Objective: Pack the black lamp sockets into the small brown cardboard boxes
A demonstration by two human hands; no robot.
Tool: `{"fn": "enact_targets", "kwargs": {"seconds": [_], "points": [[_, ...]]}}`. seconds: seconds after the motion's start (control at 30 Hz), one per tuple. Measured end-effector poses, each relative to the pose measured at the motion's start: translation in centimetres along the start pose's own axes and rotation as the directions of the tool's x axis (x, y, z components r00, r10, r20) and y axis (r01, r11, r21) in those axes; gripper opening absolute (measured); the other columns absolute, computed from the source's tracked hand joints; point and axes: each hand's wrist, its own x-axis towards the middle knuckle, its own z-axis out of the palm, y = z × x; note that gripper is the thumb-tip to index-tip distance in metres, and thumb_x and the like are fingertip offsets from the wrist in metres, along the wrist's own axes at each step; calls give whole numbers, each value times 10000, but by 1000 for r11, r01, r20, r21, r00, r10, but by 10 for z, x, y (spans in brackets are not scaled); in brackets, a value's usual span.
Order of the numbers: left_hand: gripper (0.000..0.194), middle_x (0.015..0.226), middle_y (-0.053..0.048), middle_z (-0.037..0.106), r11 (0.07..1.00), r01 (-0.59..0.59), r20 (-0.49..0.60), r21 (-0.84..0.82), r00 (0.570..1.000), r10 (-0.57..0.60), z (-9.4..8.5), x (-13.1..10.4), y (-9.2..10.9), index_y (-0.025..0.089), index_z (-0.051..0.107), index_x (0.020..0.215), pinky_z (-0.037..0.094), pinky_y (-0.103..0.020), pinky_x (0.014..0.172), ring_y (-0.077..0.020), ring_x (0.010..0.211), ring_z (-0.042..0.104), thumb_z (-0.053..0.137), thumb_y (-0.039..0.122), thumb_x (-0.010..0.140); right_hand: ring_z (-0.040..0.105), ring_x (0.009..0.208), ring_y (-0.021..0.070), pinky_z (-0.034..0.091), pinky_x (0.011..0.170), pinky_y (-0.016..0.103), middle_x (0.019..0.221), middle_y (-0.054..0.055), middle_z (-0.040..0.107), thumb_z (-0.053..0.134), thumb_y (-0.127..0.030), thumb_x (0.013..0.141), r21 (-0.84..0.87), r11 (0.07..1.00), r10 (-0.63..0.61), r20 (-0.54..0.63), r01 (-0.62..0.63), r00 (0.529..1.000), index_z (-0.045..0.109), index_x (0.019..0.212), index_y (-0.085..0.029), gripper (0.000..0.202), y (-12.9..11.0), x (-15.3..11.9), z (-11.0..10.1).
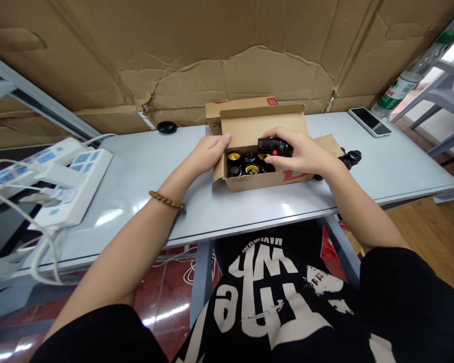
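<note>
A small open cardboard box [255, 182] sits on the table in front of me, its lid raised at the back. Inside stand several black cylinders, some showing gold-coloured round ends [251, 169]. My right hand [300, 151] grips a black flashlight-like cylinder [270, 146] with a red button, held sideways just above the box's contents. At the box's left side, my left hand [211, 154] holds the edge by the flap, thumb on top; its other fingers are partly hidden. More black pieces [351, 157] lie to the right, partly behind my right wrist.
Another cardboard box [212, 112] stands behind the open one. White power strips [83, 186] with looping cables occupy the left end. A black oval object [167, 127] lies near the back edge. A phone [370, 122] and a plastic bottle [397, 93] are at the far right.
</note>
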Motion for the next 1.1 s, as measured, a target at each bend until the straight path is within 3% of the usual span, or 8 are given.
{"fn": "enact_targets", "kwargs": {"seconds": [0.1,0.3,0.43,0.6,0.73,1.1], "points": [[590,856,-67,697,1000,3,-3,5,1000,-3,0,0,0,258,470,740,535,-368,886,-254,899,570,413,720,1101,769,1296,387,611,1147,580,1447,166,834,723,-639,1019,-12,1000,8,-32,-8,999,766,1425,-213,590,0,0,-1],[590,913,-85,730,1000,8,11,8,1000,-8,-1,-1,0,250,501,754,557,-383,909,-269,926,608,412,701,1124,788,1225,358,622,1112,554,1361,146,859,642,-602,1074,-33,999,-20,-34,19,999,798,1375,-200,526,-2,-1,-3],[609,864,-77,696,1000,17,5,-2,1000,-17,0,0,-2,257,487,735,547,-370,866,-266,906,587,419,733,1108,776,1276,379,631,1130,574,1441,153,835,748,-643,1000,-32,999,-14,-46,12,999,765,1442,-225,609,0,-1,-1],[624,832,-84,678,999,42,0,-2,999,-42,2,1,-4,256,499,719,554,-391,889,-289,907,612,407,723,1122,786,1235,370,632,1132,587,1409,157,842,716,-456,987,-103,993,-61,-87,52,994,766,1437,-203,519,3,-1,0],[670,817,-84,679,999,35,13,-9,999,-35,2,1,-5,258,513,726,558,-380,898,-285,908,601,407,803,1101,780,1240,380,622,1146,611,1406,148,842,708,-427,990,-150,988,-58,-105,42,993,759,1444,-219,502,3,-2,0],[686,821,-85,673,1000,22,5,-13,1000,-22,1,-1,-2,255,526,740,543,-369,883,-284,910,585,406,839,1080,779,1282,382,612,1171,600,1454,146,830,663,-596,1065,-125,992,-38,-111,24,993,749,1479,-234,557,1,-2,-1]]}}
